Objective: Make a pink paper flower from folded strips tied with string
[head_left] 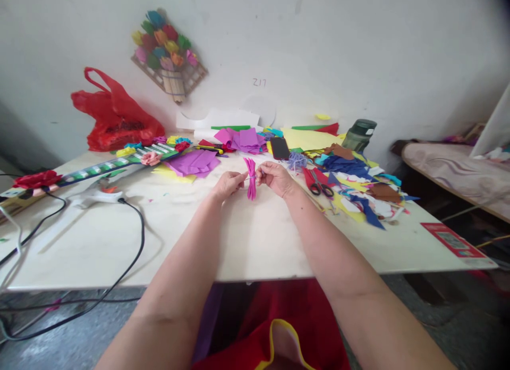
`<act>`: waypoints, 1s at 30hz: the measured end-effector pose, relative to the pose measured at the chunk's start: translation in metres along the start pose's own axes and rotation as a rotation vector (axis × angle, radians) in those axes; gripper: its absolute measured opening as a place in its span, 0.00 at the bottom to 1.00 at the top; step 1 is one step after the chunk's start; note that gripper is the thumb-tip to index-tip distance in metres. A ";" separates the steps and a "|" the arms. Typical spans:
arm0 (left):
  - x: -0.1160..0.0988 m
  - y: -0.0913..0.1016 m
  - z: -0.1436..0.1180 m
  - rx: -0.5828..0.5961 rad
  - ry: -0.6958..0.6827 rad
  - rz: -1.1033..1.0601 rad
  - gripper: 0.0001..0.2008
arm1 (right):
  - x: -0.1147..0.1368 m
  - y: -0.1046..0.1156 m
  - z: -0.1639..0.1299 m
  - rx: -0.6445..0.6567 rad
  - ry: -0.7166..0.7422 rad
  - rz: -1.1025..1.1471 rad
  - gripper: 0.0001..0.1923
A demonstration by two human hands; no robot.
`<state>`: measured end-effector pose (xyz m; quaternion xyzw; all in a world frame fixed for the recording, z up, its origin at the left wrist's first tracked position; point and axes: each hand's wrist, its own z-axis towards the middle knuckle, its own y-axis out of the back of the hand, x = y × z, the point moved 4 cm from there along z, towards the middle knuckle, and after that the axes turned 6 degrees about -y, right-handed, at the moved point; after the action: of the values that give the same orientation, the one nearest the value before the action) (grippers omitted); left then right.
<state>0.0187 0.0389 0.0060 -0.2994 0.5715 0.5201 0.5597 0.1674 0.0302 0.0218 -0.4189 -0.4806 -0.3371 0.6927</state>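
A pleated bundle of pink paper (251, 188) stands above the table between my hands, cinched at its middle by a thin purple yarn. My left hand (231, 184) is closed in a pinch at the left side, where a thin strand of the yarn runs from the bundle to the fingers. On the right, my right hand (275, 177) pinches close to the cinched middle, apparently on the yarn's other end; its fingertips partly hide it. A tangle of lilac yarn (297, 160) lies just beyond my right hand, near a dark phone (279, 148).
Scissors (320, 185) lie right of my hands, beside a heap of paper scraps (360, 186). Purple paper sheets (194, 162) lie back left. A glue gun (95, 195) with a black cord (142, 237) occupies the left. A dark green bottle (359, 135) stands back right.
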 end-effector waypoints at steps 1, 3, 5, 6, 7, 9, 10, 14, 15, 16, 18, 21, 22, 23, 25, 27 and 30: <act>-0.002 0.000 0.000 -0.006 -0.024 -0.024 0.19 | 0.000 0.000 0.000 -0.017 -0.004 -0.004 0.08; -0.008 -0.002 -0.001 -0.015 -0.096 -0.093 0.20 | 0.001 0.000 0.000 -0.053 -0.016 -0.009 0.09; -0.014 -0.004 -0.002 -0.027 -0.171 -0.149 0.19 | 0.002 0.000 0.000 -0.086 -0.025 0.010 0.09; -0.017 -0.005 -0.002 -0.042 -0.203 -0.174 0.18 | 0.002 -0.001 0.000 -0.101 -0.029 0.030 0.09; -0.019 -0.005 -0.003 -0.060 -0.232 -0.197 0.17 | 0.002 0.000 0.000 -0.117 -0.030 0.054 0.09; -0.022 -0.004 -0.003 -0.102 -0.269 -0.239 0.16 | 0.003 0.001 0.001 -0.147 -0.023 0.105 0.09; -0.022 -0.004 -0.003 -0.122 -0.280 -0.258 0.15 | 0.002 0.001 0.001 -0.158 -0.020 0.122 0.09; -0.025 -0.003 -0.004 -0.150 -0.312 -0.331 0.16 | -0.001 0.001 0.003 -0.200 -0.036 0.100 0.11; -0.027 -0.004 -0.005 -0.142 -0.318 -0.361 0.16 | -0.002 0.000 0.003 -0.202 -0.038 0.090 0.11; -0.029 -0.005 -0.006 -0.131 -0.321 -0.395 0.17 | -0.002 -0.001 0.003 -0.199 -0.034 0.087 0.11; -0.032 -0.008 -0.007 -0.101 -0.318 -0.475 0.18 | -0.003 -0.003 0.003 -0.185 -0.023 0.099 0.10; -0.035 -0.012 -0.009 -0.042 -0.323 -0.558 0.17 | -0.004 -0.005 0.004 -0.184 -0.029 0.128 0.10; -0.036 -0.013 -0.009 -0.025 -0.326 -0.569 0.16 | -0.005 -0.005 0.004 -0.182 -0.033 0.134 0.11; -0.036 -0.015 -0.009 -0.013 -0.324 -0.570 0.16 | -0.005 -0.006 0.004 -0.179 -0.033 0.140 0.11; -0.034 -0.016 -0.008 -0.005 -0.304 -0.554 0.17 | -0.006 -0.006 0.004 -0.171 -0.035 0.147 0.12; -0.031 -0.017 -0.007 -0.012 -0.285 -0.535 0.18 | -0.007 -0.007 0.004 -0.167 -0.041 0.163 0.13; -0.028 -0.017 -0.005 -0.029 -0.286 -0.540 0.20 | -0.008 -0.012 0.004 -0.147 -0.058 0.199 0.13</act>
<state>0.0383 0.0230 0.0272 -0.3721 0.3795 0.3975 0.7480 0.1533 0.0294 0.0180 -0.5238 -0.4303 -0.2890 0.6760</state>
